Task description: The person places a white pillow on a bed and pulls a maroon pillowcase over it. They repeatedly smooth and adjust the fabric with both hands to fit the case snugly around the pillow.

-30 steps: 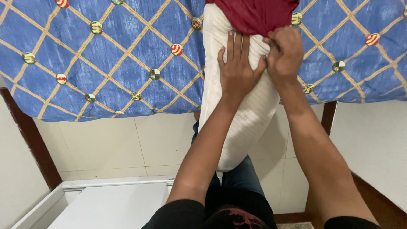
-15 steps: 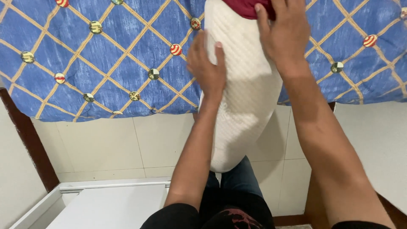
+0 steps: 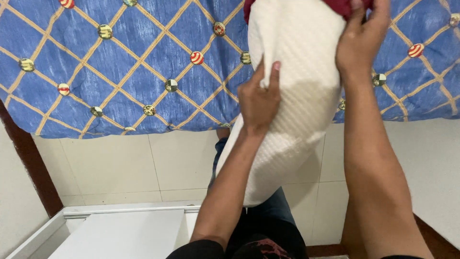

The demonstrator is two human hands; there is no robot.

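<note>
Two hands are clamped on things: the left hand (image 3: pixel 258 103) on a white pillow (image 3: pixel 292 96), the right hand (image 3: pixel 360 41) on its red cover (image 3: pixel 341 5), judged mid-fitting.

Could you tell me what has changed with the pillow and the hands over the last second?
The red cover has slid up, baring more of the white pillow, which now tilts right. The left hand moved from flat on top to a grip on the pillow's left side. The right hand rose with the cover's edge. The blue bedspread and white furniture stayed put.
</note>
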